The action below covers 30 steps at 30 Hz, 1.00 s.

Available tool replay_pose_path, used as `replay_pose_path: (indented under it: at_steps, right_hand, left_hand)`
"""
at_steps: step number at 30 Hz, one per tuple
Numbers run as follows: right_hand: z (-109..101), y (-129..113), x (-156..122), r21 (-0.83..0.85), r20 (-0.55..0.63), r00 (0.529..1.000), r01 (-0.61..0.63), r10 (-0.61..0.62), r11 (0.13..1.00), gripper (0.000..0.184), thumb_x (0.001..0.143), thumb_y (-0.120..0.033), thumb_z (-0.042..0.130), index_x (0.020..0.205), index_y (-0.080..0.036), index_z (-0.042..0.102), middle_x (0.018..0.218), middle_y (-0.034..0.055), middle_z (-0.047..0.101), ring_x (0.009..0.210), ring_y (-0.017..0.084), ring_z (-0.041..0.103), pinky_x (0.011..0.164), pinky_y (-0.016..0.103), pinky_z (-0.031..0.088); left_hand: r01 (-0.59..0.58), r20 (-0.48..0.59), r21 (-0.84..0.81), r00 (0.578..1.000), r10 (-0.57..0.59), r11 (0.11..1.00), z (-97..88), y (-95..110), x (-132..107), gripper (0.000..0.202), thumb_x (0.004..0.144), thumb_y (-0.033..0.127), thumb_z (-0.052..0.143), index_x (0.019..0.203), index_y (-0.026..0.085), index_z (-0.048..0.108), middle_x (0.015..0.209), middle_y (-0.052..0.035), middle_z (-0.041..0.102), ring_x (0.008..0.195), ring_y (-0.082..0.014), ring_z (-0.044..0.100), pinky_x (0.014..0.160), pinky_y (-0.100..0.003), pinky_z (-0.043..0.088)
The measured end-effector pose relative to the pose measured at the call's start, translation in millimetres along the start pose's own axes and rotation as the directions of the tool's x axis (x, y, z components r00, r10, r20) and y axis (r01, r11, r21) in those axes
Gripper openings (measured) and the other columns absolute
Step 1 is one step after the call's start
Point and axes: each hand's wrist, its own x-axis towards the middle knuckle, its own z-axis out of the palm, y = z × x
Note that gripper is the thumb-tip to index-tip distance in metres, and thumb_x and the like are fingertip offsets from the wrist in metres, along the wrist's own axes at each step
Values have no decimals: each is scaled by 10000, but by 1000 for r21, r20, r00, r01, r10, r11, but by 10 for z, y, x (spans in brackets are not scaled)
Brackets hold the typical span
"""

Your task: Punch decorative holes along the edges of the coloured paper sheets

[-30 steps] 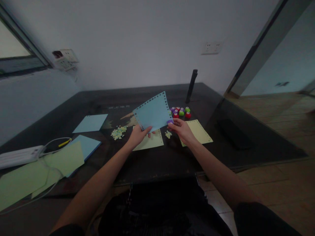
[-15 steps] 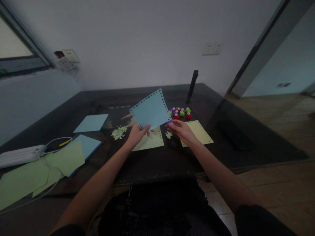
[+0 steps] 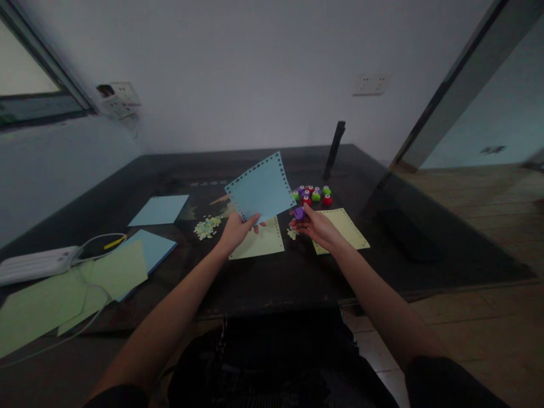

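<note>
My left hand [image 3: 238, 229] pinches the lower corner of a blue paper sheet [image 3: 261, 187], raised and tilted above the table. Small punched holes run along its upper left and right edges. In my right hand [image 3: 317, 228] is a purple craft punch [image 3: 299, 213], held just off the sheet's lower right corner, fingers around it. Below the blue sheet lies a yellow sheet [image 3: 263, 241] with holes along its right edge. Another yellow punched sheet [image 3: 346, 229] lies under my right wrist. Pale paper bits [image 3: 207, 227] are heaped left of my left hand; a smaller heap [image 3: 292, 233] sits by my right fingers.
Several red, green and purple punches [image 3: 315, 196] cluster behind my right hand. Blue sheets [image 3: 159, 210], green-yellow sheets [image 3: 102, 272] and a white power strip [image 3: 38, 265] with a cable lie left. A black upright stick [image 3: 335, 150] and a dark flat object [image 3: 406, 235] are right.
My right hand has turned and drawn slightly right, bringing the purple punch away from the blue sheet's corner and more into sight. My left hand keeps hold of the sheet, nearly still.
</note>
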Motion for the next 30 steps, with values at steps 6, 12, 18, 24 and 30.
replay_pose_path:
  at_steps: [6, 12, 18, 24, 30]
  right_hand:
    - [-10, 1, 6, -115, -5, 998, 56, -57, 992, 517, 823, -657, 429, 832, -181, 630, 743, 84, 687, 663, 167, 625, 618, 293, 467]
    - [-35, 43, 40, -618, -45, 937, 246, -346, 747, 443, 808, -650, 458, 697, -229, 540, 682, 25, 642, 692, 195, 582, 673, 320, 409]
    - [-44, 37, 23, -652, 0, 940, 258, -340, 713, 395, 879, -574, 389, 740, -234, 535, 745, 34, 663, 762, 214, 600, 757, 342, 400]
    - [-30, 2, 13, -679, -19, 937, 244, -348, 693, 346, 887, -519, 404, 768, -223, 538, 774, 49, 674, 778, 213, 615, 748, 342, 409]
    - [-30, 39, 38, -666, -34, 919, 272, -393, 694, 288, 824, -454, 537, 896, -181, 592, 828, 59, 672, 789, 197, 620, 720, 325, 442]
  left_hand:
    - [-9, 0, -2, 1000, 9, 1000, 7, -34, 9, 300, 835, 354, 519, 651, 157, 652, 595, -32, 671, 534, -120, 536, 602, -243, 421]
    - [-7, 10, -13, 1000, 7, 1000, 14, -22, 3, 307, 835, 345, 515, 626, 155, 634, 651, -51, 693, 529, -115, 526, 599, -249, 417]
    - [2, 20, -11, 1000, -1, 1000, 14, -52, 6, 300, 837, 355, 520, 682, 143, 665, 619, -52, 674, 520, -117, 521, 574, -247, 400]
    - [-4, 22, -21, 1000, 4, 1000, 7, -38, 6, 298, 834, 366, 519, 692, 149, 667, 598, -42, 662, 505, -116, 501, 560, -248, 388]
    - [2, 20, -3, 1000, -2, 1000, 9, -54, 7, 333, 813, 387, 515, 596, 156, 620, 591, -39, 648, 534, -123, 500, 560, -241, 386]
